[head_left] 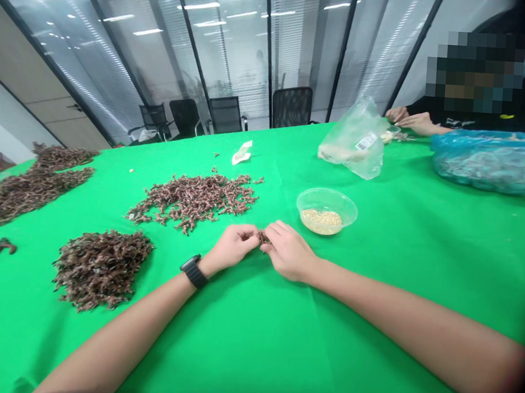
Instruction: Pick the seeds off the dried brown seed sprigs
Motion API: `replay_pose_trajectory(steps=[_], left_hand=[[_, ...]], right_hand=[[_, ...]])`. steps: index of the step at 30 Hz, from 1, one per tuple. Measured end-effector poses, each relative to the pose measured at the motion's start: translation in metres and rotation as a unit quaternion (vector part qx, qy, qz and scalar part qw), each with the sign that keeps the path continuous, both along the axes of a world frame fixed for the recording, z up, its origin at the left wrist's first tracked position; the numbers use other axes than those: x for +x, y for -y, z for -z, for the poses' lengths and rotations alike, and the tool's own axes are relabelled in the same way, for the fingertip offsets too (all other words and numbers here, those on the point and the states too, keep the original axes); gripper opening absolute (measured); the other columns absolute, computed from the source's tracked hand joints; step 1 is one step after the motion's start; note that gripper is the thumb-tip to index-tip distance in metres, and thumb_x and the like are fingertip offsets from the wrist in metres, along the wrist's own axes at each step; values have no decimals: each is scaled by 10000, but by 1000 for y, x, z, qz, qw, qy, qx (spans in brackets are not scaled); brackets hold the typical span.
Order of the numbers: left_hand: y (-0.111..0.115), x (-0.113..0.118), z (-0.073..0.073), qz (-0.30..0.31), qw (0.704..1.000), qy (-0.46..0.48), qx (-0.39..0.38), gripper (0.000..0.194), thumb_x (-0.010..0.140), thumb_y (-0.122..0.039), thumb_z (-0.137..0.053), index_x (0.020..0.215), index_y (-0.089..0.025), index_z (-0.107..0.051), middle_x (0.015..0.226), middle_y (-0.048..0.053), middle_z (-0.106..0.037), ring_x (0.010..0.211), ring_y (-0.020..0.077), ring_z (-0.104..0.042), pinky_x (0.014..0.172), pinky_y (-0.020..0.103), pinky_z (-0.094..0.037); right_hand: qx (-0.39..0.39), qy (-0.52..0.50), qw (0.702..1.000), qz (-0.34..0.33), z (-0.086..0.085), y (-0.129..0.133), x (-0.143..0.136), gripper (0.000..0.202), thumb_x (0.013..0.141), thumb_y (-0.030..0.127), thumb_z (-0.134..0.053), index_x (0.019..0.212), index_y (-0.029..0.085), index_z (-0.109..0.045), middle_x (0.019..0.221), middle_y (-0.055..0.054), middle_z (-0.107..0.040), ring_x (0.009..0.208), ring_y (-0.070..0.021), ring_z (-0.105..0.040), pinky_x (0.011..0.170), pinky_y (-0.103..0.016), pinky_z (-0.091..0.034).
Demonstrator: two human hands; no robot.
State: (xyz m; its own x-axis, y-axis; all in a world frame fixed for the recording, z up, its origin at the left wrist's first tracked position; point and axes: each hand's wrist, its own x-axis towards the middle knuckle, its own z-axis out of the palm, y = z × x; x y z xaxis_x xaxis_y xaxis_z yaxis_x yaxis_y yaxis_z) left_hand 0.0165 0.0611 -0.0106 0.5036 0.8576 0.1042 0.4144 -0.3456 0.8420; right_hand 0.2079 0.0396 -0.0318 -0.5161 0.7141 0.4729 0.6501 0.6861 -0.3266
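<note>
Green cloth (245, 338) is covered by brown pod heaps (195, 198) ahead; a clear bowl of seeds (326, 210) is set just right. One small pod (263, 237) is pinched between left hand (233, 246) and right hand (288, 250), above the cloth.

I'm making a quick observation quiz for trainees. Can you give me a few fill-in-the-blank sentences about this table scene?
1. The left hand and right hand pinch one small brown piece ____ them.
2. The clear bowl holds pale ____.
3. The tablecloth is ____.
4. The left wrist wears a black ____.

Missing words: between; seeds; green; watch
</note>
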Motion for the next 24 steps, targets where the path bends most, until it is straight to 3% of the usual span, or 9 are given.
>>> replay_pose_trajectory(steps=[10,19,21,24], left_hand=[[3,0,-1,8,993,-71,89,263,891,-254,-500,659,-143,-553,597,-46,-423,593,89,-356,570,222,-259],[3,-3,1,33,980,-98,172,251,899,-203,-508,654,-151,-529,606,-48,-437,588,81,-383,578,218,-273],[3,-3,0,44,976,-106,187,244,910,-201,-502,674,-155,-542,625,-43,-468,597,84,-411,589,219,-287],[3,-3,-1,33,978,-95,185,234,941,-230,-484,737,-163,-575,651,-34,-518,608,95,-442,599,223,-311]], right_hand=[[-134,-140,980,-53,4,-7,1,220,970,214,-504,753,189,-535,761,-26,-585,796,-189,-510,730,-317,-373],[-259,-232,929,-130,6,-16,7,402,995,447,-419,709,181,-510,706,-13,-538,710,-163,-498,694,-304,-373],[-270,-246,920,-143,6,-16,8,411,994,471,-415,719,181,-511,721,-15,-541,718,-163,-504,696,-302,-381],[-231,-233,937,-119,6,-16,6,375,998,433,-423,734,185,-519,725,-13,-537,725,-165,-492,697,-304,-369]])
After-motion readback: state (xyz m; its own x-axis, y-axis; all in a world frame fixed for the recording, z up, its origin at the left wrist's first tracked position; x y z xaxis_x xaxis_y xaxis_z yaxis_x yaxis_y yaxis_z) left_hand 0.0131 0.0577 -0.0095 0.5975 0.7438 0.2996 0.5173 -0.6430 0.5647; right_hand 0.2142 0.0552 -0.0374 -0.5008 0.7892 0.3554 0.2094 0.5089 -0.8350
